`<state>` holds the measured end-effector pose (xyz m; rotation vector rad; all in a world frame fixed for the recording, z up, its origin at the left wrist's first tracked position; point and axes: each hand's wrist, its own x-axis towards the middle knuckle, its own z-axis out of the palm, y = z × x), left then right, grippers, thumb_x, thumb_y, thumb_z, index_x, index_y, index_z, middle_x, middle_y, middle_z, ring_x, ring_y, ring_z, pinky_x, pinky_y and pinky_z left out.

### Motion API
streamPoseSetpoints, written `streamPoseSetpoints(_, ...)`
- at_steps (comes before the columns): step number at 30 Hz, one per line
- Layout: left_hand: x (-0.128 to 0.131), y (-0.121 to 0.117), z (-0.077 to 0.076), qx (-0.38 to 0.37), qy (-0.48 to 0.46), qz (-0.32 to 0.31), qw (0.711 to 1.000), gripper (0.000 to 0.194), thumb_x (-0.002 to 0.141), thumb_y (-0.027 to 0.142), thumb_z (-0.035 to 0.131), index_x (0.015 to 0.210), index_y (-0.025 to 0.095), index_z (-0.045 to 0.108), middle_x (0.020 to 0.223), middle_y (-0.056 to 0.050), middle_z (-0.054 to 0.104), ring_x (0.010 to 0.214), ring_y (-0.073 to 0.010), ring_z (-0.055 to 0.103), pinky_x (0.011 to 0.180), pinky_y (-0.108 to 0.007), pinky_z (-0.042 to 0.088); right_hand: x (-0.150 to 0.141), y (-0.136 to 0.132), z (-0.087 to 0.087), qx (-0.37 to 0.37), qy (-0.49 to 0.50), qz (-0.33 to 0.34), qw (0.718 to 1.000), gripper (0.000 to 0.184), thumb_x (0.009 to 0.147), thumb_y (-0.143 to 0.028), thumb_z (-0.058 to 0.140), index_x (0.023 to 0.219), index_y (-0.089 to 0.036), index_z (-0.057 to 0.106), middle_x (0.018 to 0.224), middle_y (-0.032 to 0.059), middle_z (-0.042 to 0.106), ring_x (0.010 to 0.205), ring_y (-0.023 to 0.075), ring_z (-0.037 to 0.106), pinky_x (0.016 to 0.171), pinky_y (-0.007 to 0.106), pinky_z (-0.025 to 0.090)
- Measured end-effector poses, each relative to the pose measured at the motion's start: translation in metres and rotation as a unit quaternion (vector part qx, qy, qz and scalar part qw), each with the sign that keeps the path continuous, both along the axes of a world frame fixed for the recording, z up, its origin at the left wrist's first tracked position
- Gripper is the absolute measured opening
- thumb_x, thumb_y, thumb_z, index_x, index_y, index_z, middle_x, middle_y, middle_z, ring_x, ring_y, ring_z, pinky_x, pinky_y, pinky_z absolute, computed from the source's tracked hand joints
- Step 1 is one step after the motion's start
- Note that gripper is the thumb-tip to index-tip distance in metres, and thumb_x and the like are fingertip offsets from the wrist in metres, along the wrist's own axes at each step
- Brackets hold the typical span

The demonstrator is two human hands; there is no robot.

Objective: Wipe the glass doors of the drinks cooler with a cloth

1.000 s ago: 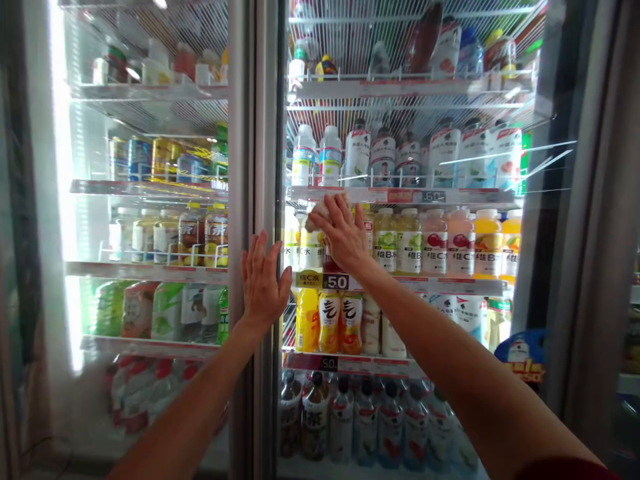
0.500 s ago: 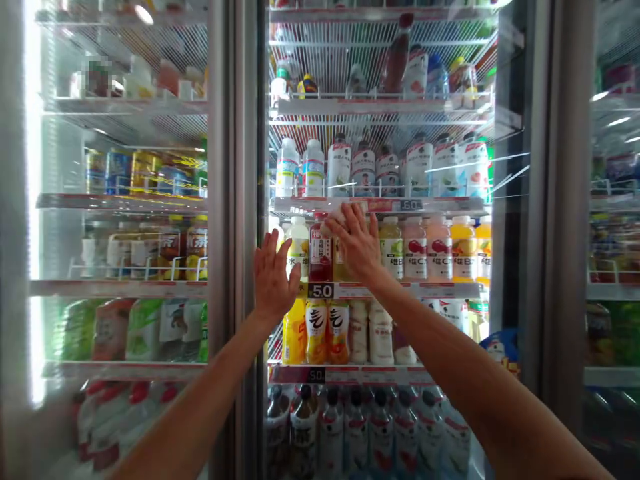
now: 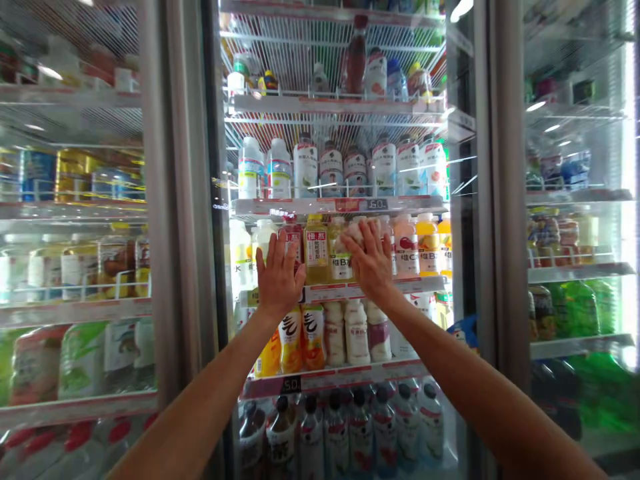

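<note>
My left hand [image 3: 279, 279] lies flat with its fingers up and slightly spread, against the glass of the middle cooler door. My right hand [image 3: 374, 267] presses a crumpled pale cloth [image 3: 353, 233] to the same glass, its fingers spread over it. Beyond the glass, a yellow drink bottle [image 3: 315, 250] shows between the two hands. A red drink bottle [image 3: 291, 230] is partly hidden by my left hand. The cloth and right hand cover parts of several vitamin water bottles.
Metal door frames [image 3: 185, 167] stand left and right [image 3: 505, 200] of this door. Shelves of bottles and cans fill the coolers on both sides. Below the hands are orange bottles [image 3: 313, 337] and a row of dark-capped bottles [image 3: 336, 427]. Light reflections streak the glass.
My right hand has slid the cloth rightward across the bottles behind the glass. My left hand has also shifted right, from beside the door frame onto the middle glass. The view has swung right.
</note>
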<state>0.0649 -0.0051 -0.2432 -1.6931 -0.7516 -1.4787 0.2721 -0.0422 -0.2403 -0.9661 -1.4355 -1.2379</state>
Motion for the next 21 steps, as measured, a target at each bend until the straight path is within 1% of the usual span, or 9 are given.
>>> streamPoseSetpoints(2,0.003,0.002,0.000,0.000,0.004,0.005,1.000,0.049,0.084,0.030,0.045,0.131,0.018,0.040,0.144,-0.012,0.030,0.137,-0.0227,0.017,0.112,-0.047,0.007,0.007,-0.003,-0.026,-0.024,-0.063,-0.008,0.998,0.043,0.084,-0.017,0.047,0.124,-0.033,0.049,0.147,0.0042,0.027,0.137,0.0231,0.018,0.108,0.050,0.022)
streamPoseSetpoints(4,0.004,0.004,-0.002,0.006,0.006,0.012,1.000,0.050,0.084,0.031,0.046,0.132,0.019,0.040,0.144,-0.011,0.029,0.137,-0.0230,0.016,0.111,-0.047,0.007,0.018,-0.005,-0.043,-0.043,-0.113,-0.016,0.993,0.043,0.083,-0.017,0.049,0.123,-0.035,0.049,0.146,0.0024,0.029,0.137,0.0219,0.020,0.109,0.049,0.021)
streamPoseSetpoints(6,0.003,0.005,-0.003,0.011,0.005,0.012,1.000,0.051,0.084,0.031,0.046,0.132,0.020,0.039,0.145,-0.011,0.028,0.137,-0.0234,0.016,0.111,-0.048,0.008,0.030,-0.005,-0.040,-0.037,-0.093,-0.022,0.995,0.045,0.083,-0.017,0.049,0.124,-0.036,0.047,0.146,0.0011,0.030,0.137,0.0218,0.021,0.109,0.050,0.020)
streamPoseSetpoints(10,0.002,0.006,-0.002,0.014,0.005,-0.002,1.000,0.053,0.083,0.031,0.047,0.135,0.023,0.036,0.146,-0.009,0.026,0.137,-0.0237,0.017,0.111,-0.049,0.007,0.051,-0.004,-0.015,0.022,0.067,-0.023,0.997,0.051,0.083,-0.014,0.045,0.130,-0.035,0.041,0.148,0.0016,0.025,0.137,0.0247,0.019,0.107,0.055,0.021)
streamPoseSetpoints(12,0.002,0.006,-0.002,0.019,0.008,0.002,1.000,0.055,0.083,0.031,0.047,0.136,0.024,0.033,0.146,-0.009,0.026,0.137,-0.0238,0.017,0.111,-0.049,0.007,0.059,-0.006,-0.022,0.026,0.072,-0.018,0.997,0.052,0.083,-0.014,0.044,0.131,-0.035,0.040,0.148,0.0021,0.024,0.138,0.0245,0.018,0.107,0.054,0.022)
streamPoseSetpoints(16,0.003,0.005,-0.002,0.026,0.011,0.005,1.000,0.057,0.083,0.031,0.048,0.137,0.025,0.031,0.146,-0.009,0.026,0.137,-0.0244,0.017,0.111,-0.050,0.008,0.092,-0.013,-0.060,-0.021,-0.020,-0.028,0.999,0.047,0.083,-0.015,0.046,0.124,-0.037,0.047,0.147,0.0011,0.029,0.136,0.0217,0.025,0.108,0.050,0.023)
streamPoseSetpoints(17,0.003,0.005,-0.002,0.026,0.011,0.004,1.000,0.057,0.083,0.031,0.048,0.138,0.025,0.030,0.146,-0.009,0.026,0.137,-0.0245,0.017,0.111,-0.050,0.008,0.105,-0.013,-0.064,-0.019,0.005,-0.038,0.999,0.045,0.083,-0.016,0.045,0.124,-0.036,0.048,0.146,0.0025,0.030,0.135,0.0223,0.026,0.108,0.051,0.023)
streamPoseSetpoints(19,0.004,0.005,-0.002,0.027,0.011,0.003,1.000,0.058,0.084,0.030,0.047,0.138,0.026,0.029,0.146,-0.009,0.026,0.137,-0.0247,0.017,0.111,-0.050,0.008,0.127,-0.013,-0.060,0.017,0.136,-0.055,0.989,0.044,0.084,-0.018,0.042,0.126,-0.030,0.047,0.145,0.0086,0.032,0.134,0.0260,0.027,0.104,0.056,0.025)
streamPoseSetpoints(21,0.004,0.005,-0.002,0.031,0.010,0.003,0.999,0.058,0.084,0.030,0.047,0.138,0.025,0.028,0.146,-0.009,0.026,0.137,-0.0248,0.018,0.110,-0.050,0.009,0.136,-0.010,-0.049,0.070,0.270,-0.062,0.958,0.044,0.085,-0.019,0.038,0.128,-0.023,0.046,0.143,0.0152,0.033,0.133,0.0301,0.028,0.099,0.060,0.029)
